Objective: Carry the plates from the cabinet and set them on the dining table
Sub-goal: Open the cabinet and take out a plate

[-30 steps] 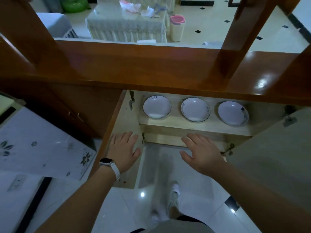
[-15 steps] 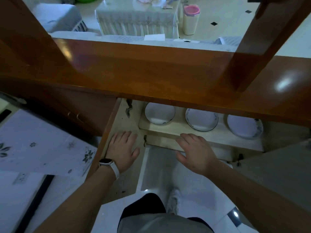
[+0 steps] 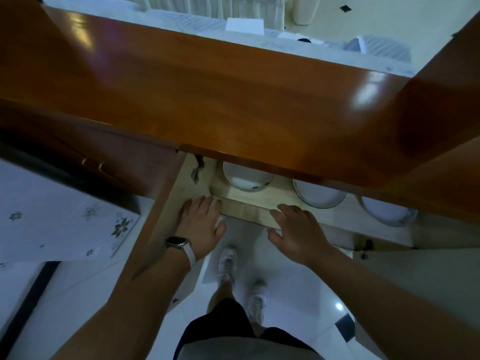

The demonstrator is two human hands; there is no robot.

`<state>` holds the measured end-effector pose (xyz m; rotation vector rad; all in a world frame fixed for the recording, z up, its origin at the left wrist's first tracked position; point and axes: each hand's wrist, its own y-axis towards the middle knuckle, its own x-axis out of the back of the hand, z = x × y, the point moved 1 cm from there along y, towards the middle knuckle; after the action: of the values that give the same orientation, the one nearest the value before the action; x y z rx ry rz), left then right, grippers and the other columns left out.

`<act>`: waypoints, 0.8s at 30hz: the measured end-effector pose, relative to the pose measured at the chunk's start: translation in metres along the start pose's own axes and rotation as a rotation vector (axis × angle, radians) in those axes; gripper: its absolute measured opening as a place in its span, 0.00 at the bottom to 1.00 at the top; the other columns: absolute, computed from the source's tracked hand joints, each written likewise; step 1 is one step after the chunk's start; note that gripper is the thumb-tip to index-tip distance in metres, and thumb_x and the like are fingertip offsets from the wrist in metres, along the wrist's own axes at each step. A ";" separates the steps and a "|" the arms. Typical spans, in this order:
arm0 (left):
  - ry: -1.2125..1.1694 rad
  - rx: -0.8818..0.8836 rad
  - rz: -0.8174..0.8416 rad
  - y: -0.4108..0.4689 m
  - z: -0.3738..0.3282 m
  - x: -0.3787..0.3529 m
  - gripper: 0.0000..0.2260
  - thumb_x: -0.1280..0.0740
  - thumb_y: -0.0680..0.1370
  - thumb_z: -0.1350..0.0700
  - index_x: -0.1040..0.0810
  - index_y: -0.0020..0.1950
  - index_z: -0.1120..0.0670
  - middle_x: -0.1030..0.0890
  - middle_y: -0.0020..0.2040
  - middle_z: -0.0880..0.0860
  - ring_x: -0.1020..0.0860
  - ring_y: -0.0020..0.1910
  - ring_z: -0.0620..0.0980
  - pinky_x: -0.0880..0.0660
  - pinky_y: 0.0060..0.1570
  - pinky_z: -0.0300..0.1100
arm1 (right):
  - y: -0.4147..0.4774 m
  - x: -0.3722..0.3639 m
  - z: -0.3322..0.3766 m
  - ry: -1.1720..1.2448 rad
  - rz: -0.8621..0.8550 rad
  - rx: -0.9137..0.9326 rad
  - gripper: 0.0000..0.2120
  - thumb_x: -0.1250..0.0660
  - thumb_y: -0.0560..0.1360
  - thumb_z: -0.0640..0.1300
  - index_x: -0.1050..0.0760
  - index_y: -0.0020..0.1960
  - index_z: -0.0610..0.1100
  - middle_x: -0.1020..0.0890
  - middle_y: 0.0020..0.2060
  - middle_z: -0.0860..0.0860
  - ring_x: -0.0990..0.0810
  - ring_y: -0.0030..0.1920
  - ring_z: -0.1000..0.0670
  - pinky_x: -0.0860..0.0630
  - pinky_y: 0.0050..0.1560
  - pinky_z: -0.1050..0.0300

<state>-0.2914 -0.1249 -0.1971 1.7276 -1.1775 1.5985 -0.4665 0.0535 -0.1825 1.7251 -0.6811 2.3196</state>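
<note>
Plates (image 3: 246, 179) in reach, hands empty

Three sit in a row on the cabinet shelf (image 3: 249, 213), half under the countertop (image 3: 233, 105). The left hand (image 3: 201, 222) and right hand (image 3: 298, 232) lie flat, fingers spread, at its front edge, gripping nothing. Reach low under the overhang and lift one by its rim (two hands are steadier). The open door (image 3: 166, 216) crowds the left.

Glossy lacquer on the reddish-brown wooden cabinet top (image 3: 233, 100), matt bare grain on the pale wooden inner shelf (image 3: 249, 214), smooth glaze on the round white ceramic plates (image 3: 246, 179), shine on the white floor tiles (image 3: 298, 294).
</note>
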 end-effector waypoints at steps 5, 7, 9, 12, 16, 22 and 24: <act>-0.039 0.017 0.026 0.039 0.011 -0.038 0.26 0.44 0.74 0.44 0.24 0.66 0.56 0.23 0.64 0.60 0.28 0.65 0.61 0.33 0.63 0.61 | 0.044 -0.025 -0.009 -0.068 0.020 -0.014 0.25 0.42 0.76 0.58 0.29 0.67 0.45 0.25 0.64 0.46 0.27 0.61 0.43 0.29 0.57 0.48; -0.062 0.031 0.011 0.053 0.012 -0.053 0.26 0.44 0.75 0.44 0.24 0.66 0.56 0.22 0.62 0.60 0.27 0.63 0.61 0.32 0.61 0.60 | 0.059 -0.037 -0.015 -0.054 0.019 -0.030 0.25 0.42 0.77 0.58 0.29 0.68 0.45 0.25 0.65 0.45 0.27 0.62 0.43 0.29 0.58 0.48; -0.091 0.035 0.002 0.067 0.014 -0.067 0.26 0.44 0.75 0.44 0.25 0.67 0.55 0.23 0.63 0.60 0.26 0.61 0.61 0.31 0.58 0.58 | 0.074 -0.048 -0.021 -0.013 0.029 -0.056 0.25 0.41 0.78 0.57 0.30 0.70 0.44 0.27 0.67 0.44 0.28 0.65 0.43 0.30 0.60 0.48; -0.146 0.041 -0.002 0.088 0.017 -0.088 0.24 0.41 0.77 0.45 0.28 0.70 0.54 0.26 0.67 0.59 0.28 0.62 0.60 0.32 0.57 0.54 | 0.092 -0.066 -0.029 -0.011 0.030 -0.082 0.25 0.41 0.79 0.57 0.30 0.70 0.44 0.27 0.68 0.44 0.29 0.65 0.42 0.30 0.60 0.48; -0.347 0.147 -0.009 0.119 0.020 -0.114 0.24 0.37 0.78 0.50 0.32 0.72 0.56 0.28 0.68 0.60 0.27 0.59 0.60 0.32 0.53 0.48 | 0.114 -0.090 -0.043 0.025 0.017 -0.134 0.25 0.42 0.79 0.57 0.31 0.70 0.42 0.26 0.66 0.43 0.27 0.63 0.41 0.28 0.59 0.46; -0.850 0.352 -0.047 0.145 0.023 -0.149 0.12 0.36 0.77 0.50 0.31 0.59 0.49 0.23 0.42 0.47 0.21 0.47 0.57 0.26 0.36 0.33 | 0.147 -0.123 -0.055 0.240 -0.008 -0.327 0.25 0.40 0.79 0.54 0.33 0.70 0.40 0.26 0.65 0.41 0.27 0.63 0.40 0.27 0.60 0.44; -1.114 0.446 -0.048 0.157 0.024 -0.158 0.15 0.33 0.77 0.55 0.31 0.63 0.52 0.21 0.51 0.49 0.21 0.55 0.52 0.22 0.51 0.39 | 0.157 -0.131 -0.060 0.340 -0.019 -0.388 0.26 0.39 0.78 0.54 0.34 0.71 0.40 0.26 0.65 0.40 0.26 0.61 0.40 0.26 0.60 0.42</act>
<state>-0.4010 -0.1825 -0.3833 3.0909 -1.2152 0.8192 -0.5390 -0.0404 -0.3591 1.1345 -0.9594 2.2038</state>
